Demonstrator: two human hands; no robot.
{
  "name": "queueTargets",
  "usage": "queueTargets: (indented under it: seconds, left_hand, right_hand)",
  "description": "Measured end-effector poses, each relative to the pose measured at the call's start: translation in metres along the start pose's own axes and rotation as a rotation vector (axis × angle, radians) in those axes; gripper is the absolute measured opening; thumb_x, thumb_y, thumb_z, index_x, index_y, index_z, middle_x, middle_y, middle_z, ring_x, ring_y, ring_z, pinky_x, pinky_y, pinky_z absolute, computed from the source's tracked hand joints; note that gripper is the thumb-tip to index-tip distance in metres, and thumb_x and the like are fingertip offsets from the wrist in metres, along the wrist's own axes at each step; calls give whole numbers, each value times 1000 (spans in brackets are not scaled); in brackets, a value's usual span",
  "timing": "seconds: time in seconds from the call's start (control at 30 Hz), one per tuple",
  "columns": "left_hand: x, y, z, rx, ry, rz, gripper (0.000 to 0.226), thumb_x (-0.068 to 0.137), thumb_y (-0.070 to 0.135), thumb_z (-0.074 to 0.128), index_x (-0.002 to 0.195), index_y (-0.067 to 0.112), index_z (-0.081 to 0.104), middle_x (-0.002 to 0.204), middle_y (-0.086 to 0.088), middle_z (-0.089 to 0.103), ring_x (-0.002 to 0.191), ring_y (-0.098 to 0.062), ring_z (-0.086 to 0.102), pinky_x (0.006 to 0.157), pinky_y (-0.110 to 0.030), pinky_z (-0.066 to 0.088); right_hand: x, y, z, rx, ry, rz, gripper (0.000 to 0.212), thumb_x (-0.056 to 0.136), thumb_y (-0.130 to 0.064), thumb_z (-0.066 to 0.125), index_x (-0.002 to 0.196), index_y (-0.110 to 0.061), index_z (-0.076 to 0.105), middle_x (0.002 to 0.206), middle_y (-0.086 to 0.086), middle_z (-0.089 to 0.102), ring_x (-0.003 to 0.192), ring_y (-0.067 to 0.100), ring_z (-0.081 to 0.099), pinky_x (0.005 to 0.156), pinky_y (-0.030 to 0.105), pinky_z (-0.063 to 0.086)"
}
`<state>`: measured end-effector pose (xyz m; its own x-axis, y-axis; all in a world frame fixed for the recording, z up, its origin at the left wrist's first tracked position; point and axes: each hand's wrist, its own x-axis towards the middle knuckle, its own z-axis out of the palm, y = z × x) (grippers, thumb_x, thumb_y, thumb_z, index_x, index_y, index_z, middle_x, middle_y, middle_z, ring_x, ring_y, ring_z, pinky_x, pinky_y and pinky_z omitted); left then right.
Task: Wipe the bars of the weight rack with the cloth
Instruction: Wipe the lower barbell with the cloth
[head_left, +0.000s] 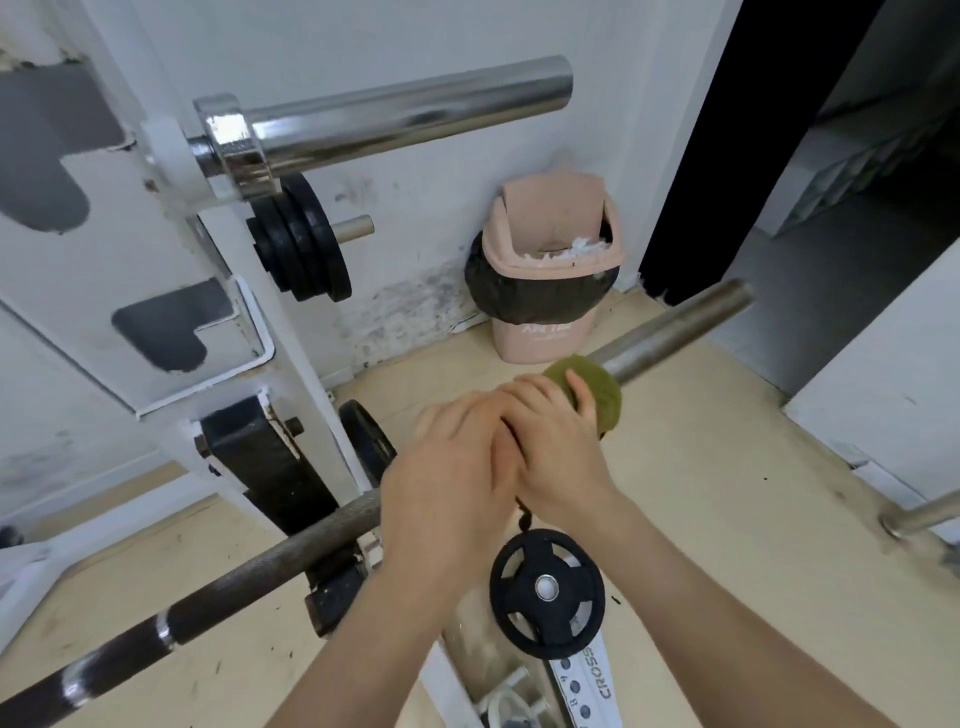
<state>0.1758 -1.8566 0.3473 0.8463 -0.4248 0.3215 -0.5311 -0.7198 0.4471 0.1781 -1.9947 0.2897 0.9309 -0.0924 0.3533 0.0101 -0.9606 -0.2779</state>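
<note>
Head view: my right hand (556, 447) grips the green cloth (597, 400) round the bar (675, 327), the cloth bunched beyond my knuckles; my left hand (452, 467) is blurred, its grip unclear.

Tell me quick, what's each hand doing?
Left hand: blurred over the bar, cannot tell.
Right hand: gripping the green cloth around the bar.

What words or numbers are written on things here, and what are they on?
"CROSS": on the white metal post at the bottom, running along its length.
Small marks beside that post's holes: too small to read.
White print on the pink bin: too blurred to read.
Green cloth: no writing shows.
</note>
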Motion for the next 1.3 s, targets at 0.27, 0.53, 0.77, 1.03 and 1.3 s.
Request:
queueTargets:
  seconds: [0.27,0.53,0.77,1.03,1.3]
  left_hand:
    - [54,18,36,205,-205,4,43,99,39,31,133,18,48,144,-4,43,125,-23,44,95,-38,41]
    - [107,77,97,216,-257,188,29,93,38,52,111,14,55,97,-2,64,83,-23,61,57,-30,34]
    - [149,117,151,360,-276,150,43,94,48,47,119,14,40,105,-3,57,88,-22,61,59,-31,33]
    - [153,120,149,307,-345,134,59,95,42,46,143,18,24,125,-2,51,104,-25,57,70,-35,36]
    - [83,37,40,338,-275,-160,28,96,31,38,116,36,56,74,8,61,61,-14,52,50,-27,44]
  right_hand:
    - [32,97,-23,-96,-28,-12,45,99,-52,22,104,-33,62,109,-14,61,114,10,50,106,36,20]
    - [50,202,-27,-70,132,231,52,97,-47,24,131,-24,57,142,-4,50,141,14,30,116,42,14]
    - [70,234,-20,150,305,558,63,90,-45,33,149,-22,33,161,-4,16,148,13,5,116,43,6]
    - [90,228,-16,1225,608,1335,96,59,-53,74,140,-20,35,130,6,54,114,26,57,99,49,48]
    - [87,199,-18,1690,573,1334,82,56,-48,85,126,-17,56,109,9,71,92,28,72,77,51,58]
